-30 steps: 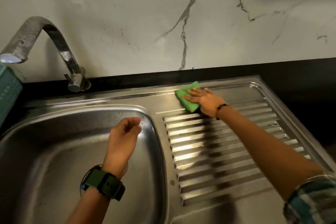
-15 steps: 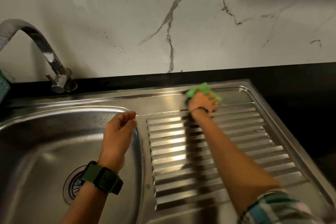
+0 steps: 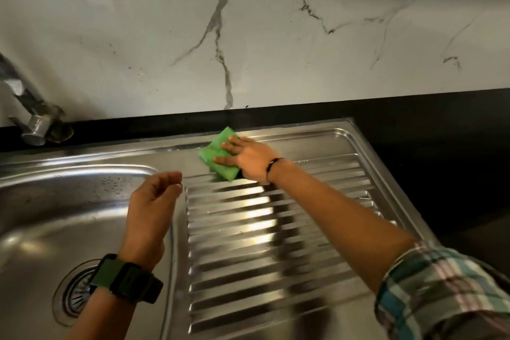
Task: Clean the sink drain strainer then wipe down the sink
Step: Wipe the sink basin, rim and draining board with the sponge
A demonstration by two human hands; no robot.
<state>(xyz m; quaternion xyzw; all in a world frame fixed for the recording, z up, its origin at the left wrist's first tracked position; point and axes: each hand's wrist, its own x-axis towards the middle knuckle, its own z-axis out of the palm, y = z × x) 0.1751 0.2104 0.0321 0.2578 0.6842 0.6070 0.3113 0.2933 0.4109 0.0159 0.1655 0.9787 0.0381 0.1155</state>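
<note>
A green scrub pad (image 3: 218, 152) lies flat on the steel sink's ribbed drainboard (image 3: 276, 243), near its back edge. My right hand (image 3: 247, 159) presses on the pad with straight fingers spread over it. My left hand (image 3: 151, 210) hovers above the rim between basin and drainboard, fingers loosely curled, holding nothing. The round drain strainer (image 3: 70, 294) sits in the floor of the basin (image 3: 55, 215) at the lower left, partly hidden behind my left wrist and its green watch.
A chrome tap (image 3: 33, 116) rises from the black counter at the back left. A white marble wall (image 3: 248, 36) stands behind the sink. Black countertop (image 3: 441, 160) runs along the right of the drainboard.
My right hand has slid the green pad leftwards along the back of the drainboard, its fingers now laid flat over it. My left hand has barely moved. The view has shifted slightly.
</note>
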